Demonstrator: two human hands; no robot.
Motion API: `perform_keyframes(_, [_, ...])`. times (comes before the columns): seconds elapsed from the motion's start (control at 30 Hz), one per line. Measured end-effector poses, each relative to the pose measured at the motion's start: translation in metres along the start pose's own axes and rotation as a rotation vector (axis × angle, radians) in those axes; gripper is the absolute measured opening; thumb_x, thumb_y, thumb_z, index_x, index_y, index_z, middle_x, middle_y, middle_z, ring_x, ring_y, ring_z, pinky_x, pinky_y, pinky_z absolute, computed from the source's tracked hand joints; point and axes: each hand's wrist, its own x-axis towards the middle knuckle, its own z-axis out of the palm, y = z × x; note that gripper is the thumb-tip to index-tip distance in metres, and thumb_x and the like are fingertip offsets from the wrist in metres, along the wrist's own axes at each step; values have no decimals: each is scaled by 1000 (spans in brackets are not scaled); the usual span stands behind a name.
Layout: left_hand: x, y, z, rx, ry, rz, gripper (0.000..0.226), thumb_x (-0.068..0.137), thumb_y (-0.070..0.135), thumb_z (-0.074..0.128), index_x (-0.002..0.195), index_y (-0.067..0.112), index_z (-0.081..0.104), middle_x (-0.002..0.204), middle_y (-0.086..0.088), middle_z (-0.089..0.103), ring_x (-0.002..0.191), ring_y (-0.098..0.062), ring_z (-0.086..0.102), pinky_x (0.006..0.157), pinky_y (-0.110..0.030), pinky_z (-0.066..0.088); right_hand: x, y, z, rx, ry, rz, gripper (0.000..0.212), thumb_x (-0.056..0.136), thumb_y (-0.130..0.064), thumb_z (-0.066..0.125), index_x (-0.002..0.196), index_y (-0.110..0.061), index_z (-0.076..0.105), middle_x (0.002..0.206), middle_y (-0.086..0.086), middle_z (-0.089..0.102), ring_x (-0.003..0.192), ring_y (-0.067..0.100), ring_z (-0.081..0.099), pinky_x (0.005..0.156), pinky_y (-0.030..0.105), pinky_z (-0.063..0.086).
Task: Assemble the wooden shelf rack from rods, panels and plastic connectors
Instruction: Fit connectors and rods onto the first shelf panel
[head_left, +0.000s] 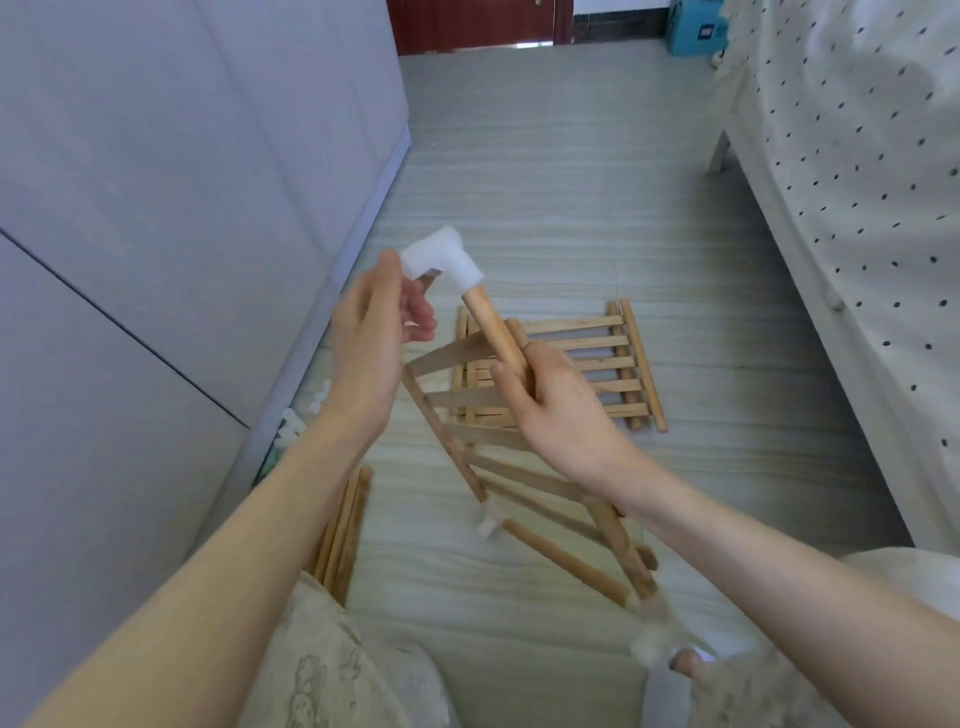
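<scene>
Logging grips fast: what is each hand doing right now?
Left hand: fingers loosely curled, thumb touching the white plastic connector; a firm hold cannot be told.
Right hand: grips the wooden rod.

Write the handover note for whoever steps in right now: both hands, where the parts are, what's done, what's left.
Left hand: fingers at the white corner connector, apparently seating it.
Right hand: grips the rod that enters that connector.
Held frame: slatted panel with rods, tilted over the floor; further connectors at its lower end, blurred.
Spare slatted panels lie stacked on the floor beyond; loose rods and more white connectors by the left wall.
Done: one panel partly framed.
Left: seat this corner, add remaining panels and rods.
</scene>
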Motion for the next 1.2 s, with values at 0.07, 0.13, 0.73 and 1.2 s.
perform_keyframes(0.07, [-4, 4, 7, -61, -107, -108, 50, 99, 46, 32, 78, 12, 62, 62, 3, 66, 62, -12, 64, 61, -26, 53, -5, -3, 8, 16, -43, -47, 23, 96, -21, 45, 77, -21, 33, 76, -8, 34, 80, 15, 34, 64, 21, 20])
perform_keyframes(0.13, [-9, 5, 13, -53, -167, -163, 51, 98, 49, 29, 83, 13, 63, 66, 1, 69, 63, -10, 67, 60, -23, 52, -8, -3, 13, -1, -64, -83, 16, 96, -21, 47, 85, -17, 35, 86, -2, 38, 87, 19, 37, 71, 23, 24])
perform_keyframes(0.73, [-25, 14, 15, 100, -474, -199, 51, 95, 56, 26, 70, 20, 51, 56, 10, 49, 52, -8, 43, 57, -25, 37, 27, 1, -53, 9, 109, -164, 41, 102, -34, 30, 140, -22, 38, 140, -6, 41, 132, 7, 32, 108, 20, 22])
perform_keyframes(1.2, [-19, 27, 12, 345, -645, -155, 54, 97, 52, 23, 75, 24, 64, 75, 8, 64, 74, -4, 58, 71, -17, 44, 19, -6, -63, 88, -21, -64, 27, 96, -43, 42, 79, -22, 43, 61, -12, 33, 53, 0, 32, 51, 14, 29])
